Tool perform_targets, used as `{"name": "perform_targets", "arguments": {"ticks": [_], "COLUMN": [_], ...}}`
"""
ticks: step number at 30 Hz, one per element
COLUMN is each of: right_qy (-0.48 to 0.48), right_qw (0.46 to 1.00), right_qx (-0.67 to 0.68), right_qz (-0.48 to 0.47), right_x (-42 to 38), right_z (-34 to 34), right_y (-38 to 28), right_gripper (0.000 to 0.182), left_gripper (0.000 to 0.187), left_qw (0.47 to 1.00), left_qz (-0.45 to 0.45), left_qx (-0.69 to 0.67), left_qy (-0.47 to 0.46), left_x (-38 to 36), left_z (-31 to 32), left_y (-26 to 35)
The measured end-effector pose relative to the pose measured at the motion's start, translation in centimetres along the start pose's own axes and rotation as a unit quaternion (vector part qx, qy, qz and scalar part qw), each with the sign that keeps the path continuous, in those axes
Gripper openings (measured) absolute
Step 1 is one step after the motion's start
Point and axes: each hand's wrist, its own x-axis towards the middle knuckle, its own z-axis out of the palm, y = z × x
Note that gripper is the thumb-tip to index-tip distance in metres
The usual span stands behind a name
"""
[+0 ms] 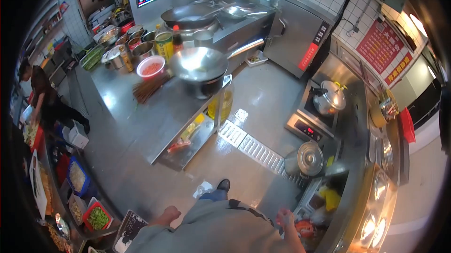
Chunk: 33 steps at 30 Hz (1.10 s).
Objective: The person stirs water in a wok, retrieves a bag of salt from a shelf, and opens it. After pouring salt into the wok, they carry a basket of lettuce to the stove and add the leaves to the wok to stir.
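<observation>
My left hand (170, 214) hangs low beside my body with its fingers curled in, and nothing shows in it. The nearest thing to it is a dark tray (129, 228) with white contents at the lower left. On the other side, my right hand (284, 217) is slightly blurred, its fingers loosely bent and apart, with no object visible in it. It hangs near a shelf holding plastic bags and a yellow item (330, 198). A lidded steel pot (310, 158) stands ahead of that hand. Neither hand visibly touches anything.
A steel table (141, 126) ahead carries a wok (199, 63), a pink bowl (151, 67) and several containers. A drain grate (253, 147) crosses the floor. To the right, a pressure cooker (329, 98) sits on a cooker. Another person (44, 88) works at the far left.
</observation>
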Motion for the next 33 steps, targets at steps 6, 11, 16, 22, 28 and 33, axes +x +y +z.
{"name": "perform_targets", "arguments": {"ticks": [6,11,16,22,28,33], "right_qy": [-0.001,0.004,-0.034,-0.105,-0.124,-0.208], "right_qw": [0.993,0.987,0.988,0.993,0.981,0.972], "right_qx": [0.019,0.029,0.001,-0.051,-0.047,-0.073], "right_qz": [0.113,0.156,0.149,-0.008,-0.144,-0.081], "right_x": [7.4,17.0,31.1,53.0,63.9,70.2], "right_z": [-4.4,-8.7,-12.7,-15.4,-8.9,-2.1], "right_y": [-4.7,-9.8,-18.3,-38.4,-65.9,-74.3], "right_gripper": [0.025,0.023,0.020,0.018,0.038,0.021], "left_gripper": [0.037,0.046,0.038,0.027,0.025,0.010], "left_qw": [0.985,0.971,0.952,0.972,0.928,0.500], "left_qz": [0.139,0.170,0.146,0.069,-0.150,-0.153], "left_qx": [-0.059,-0.121,-0.218,-0.133,-0.336,-0.848], "left_qy": [0.079,0.115,0.156,0.182,0.056,0.083], "left_x": [8.6,12.5,17.7,22.3,22.4,23.4], "left_z": [-15.7,-26.8,-30.6,-28.0,-29.2,-30.3], "left_y": [22.3,39.1,48.4,48.1,52.2,58.4]}}
